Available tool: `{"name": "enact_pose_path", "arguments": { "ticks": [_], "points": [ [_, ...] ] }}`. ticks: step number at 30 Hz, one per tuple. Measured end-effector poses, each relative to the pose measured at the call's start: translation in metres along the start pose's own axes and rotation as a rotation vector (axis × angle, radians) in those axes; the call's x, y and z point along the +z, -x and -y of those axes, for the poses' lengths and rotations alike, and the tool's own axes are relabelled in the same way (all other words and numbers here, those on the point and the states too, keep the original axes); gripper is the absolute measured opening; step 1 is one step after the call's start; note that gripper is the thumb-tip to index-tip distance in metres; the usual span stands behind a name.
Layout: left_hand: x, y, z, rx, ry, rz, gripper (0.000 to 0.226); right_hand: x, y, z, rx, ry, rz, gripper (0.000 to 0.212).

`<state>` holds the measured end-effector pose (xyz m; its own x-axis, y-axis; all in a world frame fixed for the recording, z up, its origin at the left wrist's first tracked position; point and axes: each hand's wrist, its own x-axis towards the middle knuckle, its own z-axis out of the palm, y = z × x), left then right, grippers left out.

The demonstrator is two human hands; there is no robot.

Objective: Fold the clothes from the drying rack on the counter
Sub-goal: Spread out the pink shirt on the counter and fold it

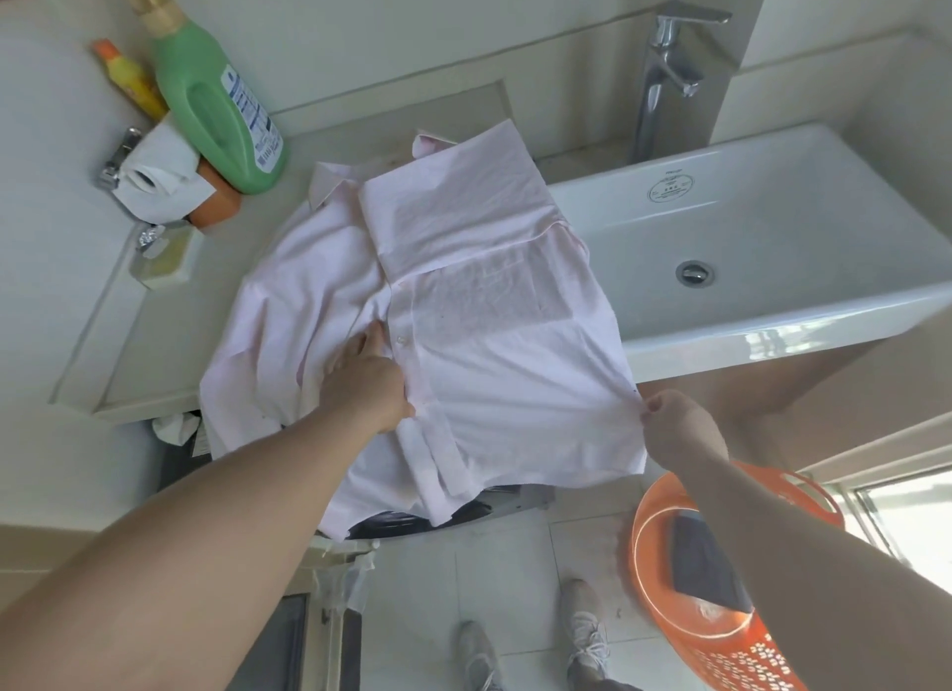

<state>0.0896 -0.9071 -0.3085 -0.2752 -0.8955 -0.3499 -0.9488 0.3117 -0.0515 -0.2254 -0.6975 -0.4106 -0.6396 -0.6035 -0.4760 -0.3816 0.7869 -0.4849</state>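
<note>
A pale pink button shirt (pixel 463 298) lies spread on the counter (pixel 154 340), collar toward the wall, its hem hanging over the front edge. One side is folded across the front. My left hand (pixel 368 376) presses flat on the shirt near the button placket, fingers pointing away from me. My right hand (pixel 669 422) pinches the shirt's lower right corner and holds it off the counter's edge, beside the sink.
A white sink (pixel 772 237) with a tall tap (pixel 664 72) stands to the right. A green detergent bottle (pixel 216 103), a yellow bottle (pixel 129 79) and a paper roll (pixel 154 175) crowd the back left. An orange laundry basket (pixel 721 613) sits on the floor at lower right.
</note>
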Motion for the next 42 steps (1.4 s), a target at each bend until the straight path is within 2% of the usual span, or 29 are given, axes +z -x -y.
{"name": "enact_pose_path", "arguments": {
  "ticks": [2,3,4,7,8,9,13,15,18,20,24,28,30,33,36,37,38,41,42],
  "points": [
    [0.002,0.003,0.0,0.008,-0.015,-0.016,0.079,-0.002,0.0,-0.002,0.002,0.001,-0.099,0.012],
    [0.002,0.004,0.0,0.02,-0.02,-0.019,0.073,-0.004,0.0,-0.002,-0.011,0.021,-0.084,0.013],
    [0.0,0.007,-0.001,0.026,-0.031,-0.008,0.067,-0.005,-0.001,-0.001,-0.034,0.072,-0.008,0.015],
    [-0.011,0.013,-0.008,0.025,-0.042,0.027,0.073,-0.007,-0.002,0.002,-0.03,0.309,0.357,0.021],
    [-0.019,0.015,-0.014,0.001,-0.039,0.039,0.07,-0.007,-0.002,0.003,-0.009,0.332,0.392,0.018],
    [-0.027,0.018,-0.019,-0.023,-0.032,0.027,0.064,-0.01,-0.003,0.006,-0.004,0.285,0.352,0.011],
    [-0.046,0.022,-0.038,-0.084,0.119,-0.161,0.037,-0.036,-0.004,0.049,-0.127,-0.096,-0.057,0.016],
    [-0.043,0.018,-0.041,0.002,0.116,-0.178,0.045,-0.049,-0.006,0.08,-0.204,-0.195,-0.092,0.015],
    [-0.04,0.011,-0.045,0.089,0.076,-0.019,0.073,-0.064,-0.015,0.118,-0.24,-0.286,-0.085,0.019],
    [-0.036,0.004,-0.045,0.134,0.038,0.079,0.077,-0.07,-0.025,0.132,-0.214,-0.336,-0.071,0.021],
    [-0.029,-0.004,-0.038,0.137,-0.029,0.117,0.076,-0.07,-0.039,0.139,-0.056,-0.487,0.076,0.013],
    [-0.035,-0.013,-0.032,0.093,-0.075,0.136,0.085,-0.071,-0.046,0.127,0.02,-0.76,0.395,0.018],
    [-0.036,-0.018,-0.029,0.082,-0.073,0.149,0.087,-0.077,-0.049,0.122,-0.008,-0.826,0.532,0.015],
    [-0.037,-0.025,-0.027,0.064,-0.08,0.178,0.091,-0.086,-0.055,0.122,-0.072,-0.835,0.619,0.016],
    [-0.038,-0.028,-0.028,0.047,-0.081,0.18,0.094,-0.089,-0.057,0.125,-0.097,-0.664,0.624,0.011],
    [-0.038,-0.028,-0.03,0.042,-0.083,0.179,0.094,-0.091,-0.058,0.126,-0.097,-0.6,0.575,0.011],
    [-0.037,-0.027,-0.032,0.034,-0.083,0.177,0.094,-0.092,-0.061,0.129,-0.112,-0.538,0.453,0.012],
    [-0.032,-0.026,-0.035,0.016,-0.058,0.157,0.089,-0.098,-0.077,0.139,-0.174,-0.39,-0.086,0.025],
    [-0.03,-0.027,-0.035,0.011,-0.044,0.144,0.088,-0.1,-0.083,0.141,-0.157,-0.417,-0.176,0.024]
  ]
}}
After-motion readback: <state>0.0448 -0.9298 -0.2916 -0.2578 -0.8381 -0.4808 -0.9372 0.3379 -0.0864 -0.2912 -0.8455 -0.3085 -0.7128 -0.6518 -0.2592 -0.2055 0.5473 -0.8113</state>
